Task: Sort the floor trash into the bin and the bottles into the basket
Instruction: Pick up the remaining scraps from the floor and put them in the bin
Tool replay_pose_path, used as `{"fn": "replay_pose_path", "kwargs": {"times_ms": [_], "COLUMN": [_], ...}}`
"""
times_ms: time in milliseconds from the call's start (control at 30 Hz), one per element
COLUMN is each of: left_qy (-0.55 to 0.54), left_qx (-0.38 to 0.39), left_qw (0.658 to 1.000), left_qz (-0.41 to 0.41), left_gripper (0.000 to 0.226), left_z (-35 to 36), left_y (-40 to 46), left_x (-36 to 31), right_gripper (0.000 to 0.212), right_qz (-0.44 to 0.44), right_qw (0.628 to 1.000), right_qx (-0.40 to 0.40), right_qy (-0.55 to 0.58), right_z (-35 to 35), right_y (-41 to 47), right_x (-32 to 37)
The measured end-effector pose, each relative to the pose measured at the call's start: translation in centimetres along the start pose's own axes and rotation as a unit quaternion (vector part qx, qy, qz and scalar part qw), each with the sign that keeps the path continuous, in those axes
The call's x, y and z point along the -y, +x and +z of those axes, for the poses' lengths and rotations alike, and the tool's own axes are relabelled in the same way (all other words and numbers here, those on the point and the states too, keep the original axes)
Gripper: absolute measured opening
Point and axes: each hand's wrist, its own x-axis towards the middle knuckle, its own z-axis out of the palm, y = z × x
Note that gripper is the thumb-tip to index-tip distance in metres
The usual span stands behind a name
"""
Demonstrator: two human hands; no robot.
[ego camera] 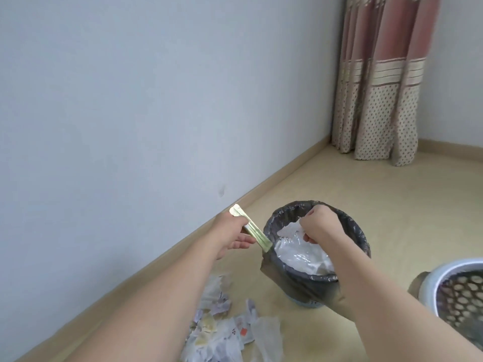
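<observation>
The right hand (317,226) hung over the mouth of the bin (316,254), fingers curled round a crumpled white wrapper (290,229), placed so the piece would fall straight inside rather than onto the floor (366,205). The bin's dark liner (295,286) was folded over the rim, and pale clear plastic already lay within it.

The left hand (230,235) waited just beside the bin's near edge, gripping a long, flat pale-green packet (252,229) tilted with its lower end at the rim. It seemed to be held ready as the next item to go in.

More crumpled paper trash (222,327) lay scattered on the floor below the forearms, near the bin, so a good deal of sorting appeared to remain. The perforated basket (460,291) stood to the right, close to the bin but apart from it; no bottles could be made out in this view.
</observation>
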Motion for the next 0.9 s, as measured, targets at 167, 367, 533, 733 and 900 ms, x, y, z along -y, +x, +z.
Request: {"fn": "replay_pose_path", "kwargs": {"times_ms": [167, 367, 533, 733, 900], "left_qy": [-0.025, 0.023, 0.111, 0.273, 0.345], "left_qx": [0.023, -0.009, -0.074, -0.075, -0.016], "left_qw": [0.999, 0.997, 0.991, 0.959, 0.933], "left_qz": [-0.031, -0.071, -0.032, -0.026, -0.103], "left_gripper": [0.033, 0.025, 0.023, 0.016, 0.014], "left_z": [6.9, 9.8, 6.4, -1.6, -5.5], "left_y": [2.6, 4.1, 4.5, 2.0, -1.7], "left_x": [-1.8, -0.1, 2.1, 10.3, 20.9], "right_gripper": [0.012, 0.011, 0.037, 0.041, 0.028], "right_qz": [0.069, 0.057, -0.086, -0.319, -0.304], "right_qw": [0.997, 0.996, 0.994, 0.927, 0.874], "right_qx": [0.027, 0.033, -0.019, 0.092, 0.266], "right_qy": [0.026, 0.057, -0.065, -0.175, -0.269], "right_z": [-0.5, -0.7, 2.2, 10.1, 16.2], "right_y": [1.8, 2.6, 1.5, -2.6, -5.8], "right_x": [-2.9, -3.7, -2.6, -0.8, -3.0]}}
